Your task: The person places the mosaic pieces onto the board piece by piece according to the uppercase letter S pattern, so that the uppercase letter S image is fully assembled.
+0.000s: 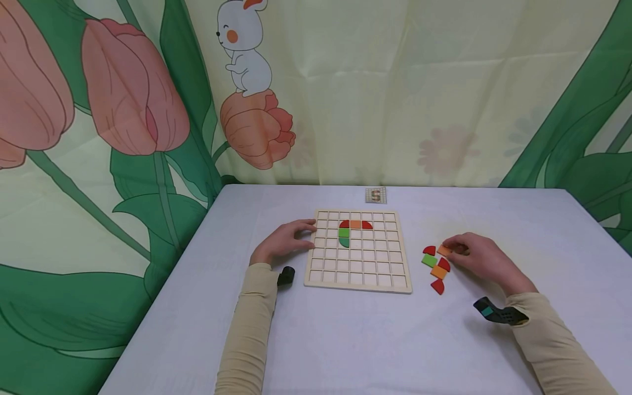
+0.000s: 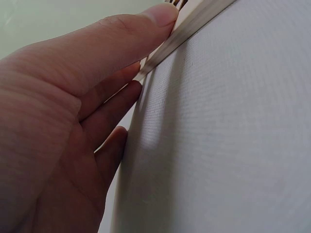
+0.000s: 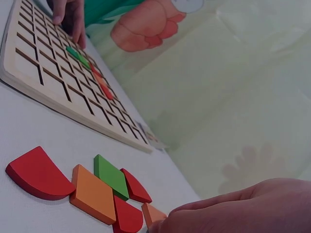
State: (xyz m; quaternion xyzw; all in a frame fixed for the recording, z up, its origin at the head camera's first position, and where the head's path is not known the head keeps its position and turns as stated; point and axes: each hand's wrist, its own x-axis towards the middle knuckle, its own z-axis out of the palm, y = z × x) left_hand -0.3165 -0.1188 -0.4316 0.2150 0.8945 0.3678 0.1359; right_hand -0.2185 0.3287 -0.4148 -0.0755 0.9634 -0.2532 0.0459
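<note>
1. Left hand (image 1: 285, 240): thumb and fingers spread, nearly straight, touching the board's left rim; nothing picked up. Judgement: a light, steady touch here suits; a push would skid the board over the cloth.

2. Pale wooden grid board (image 1: 359, 289): flat on the white tablecloth (image 1: 365, 340), between the hands.

3. Five pieces lie in its upper cells: red quarter-round (image 1: 344, 224), orange square (image 1: 355, 224) and second red quarter-round (image 1: 367, 225) in a row; green square (image 1: 344, 232) below the first, dark green quarter-round (image 1: 344, 242) below that.

4. Small printed card (image 1: 376, 195): just beyond the board's far edge, details too small to read.

5. Loose cluster, right of board: three red quarter-rounds (image 1: 437, 286), a light green square (image 1: 429, 260), another orange square (image 1: 438, 272). Close-packed, some touching.

6. Right hand (image 1: 486, 262): fingers curled, thumb and index drawn together on a flat orange square tile (image 3: 151, 212) at the cluster's far side. Cannot tell whether it is off the cloth. Best lifted straight up, pinched by opposite edges, so neighbours aren't nudged.
</note>
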